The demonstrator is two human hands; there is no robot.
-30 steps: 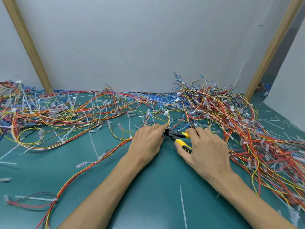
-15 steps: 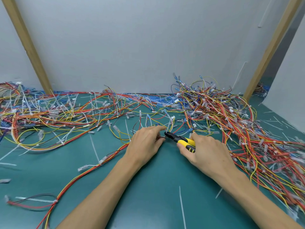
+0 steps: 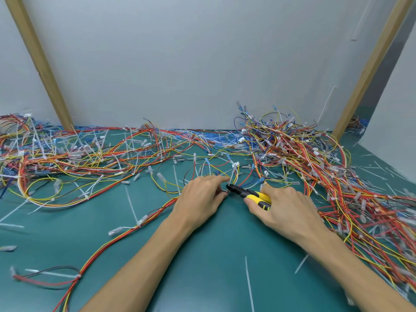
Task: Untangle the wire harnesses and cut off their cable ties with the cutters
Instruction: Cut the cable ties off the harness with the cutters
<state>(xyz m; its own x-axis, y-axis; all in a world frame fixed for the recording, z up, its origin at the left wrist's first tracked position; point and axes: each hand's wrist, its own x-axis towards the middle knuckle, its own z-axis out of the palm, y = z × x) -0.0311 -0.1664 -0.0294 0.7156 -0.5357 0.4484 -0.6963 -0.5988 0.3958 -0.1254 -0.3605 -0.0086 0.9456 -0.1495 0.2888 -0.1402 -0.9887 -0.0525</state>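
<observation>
My left hand (image 3: pixel 201 197) pinches a thin bundle of wires at the middle of the green mat (image 3: pixel 202 262). My right hand (image 3: pixel 283 208) grips the yellow-handled cutters (image 3: pixel 249 194), whose black jaws point left and sit right at my left fingertips, by a white cable tie (image 3: pixel 231 179) that sticks up there. A red, orange and yellow wire harness (image 3: pixel 126 233) runs from under my left hand down to the lower left. Whether the jaws are closed on the tie is too small to tell.
A dense heap of tangled wires (image 3: pixel 326 176) fills the right side. Another spread of wires (image 3: pixel 67 158) lies along the back left. Cut white ties (image 3: pixel 248 284) lie scattered on the mat. Grey walls and two wooden posts (image 3: pixel 42 70) close in the back.
Both hands have shifted slightly toward me and to the left with the wires. The cutter jaws have closed in on my left fingertips.
</observation>
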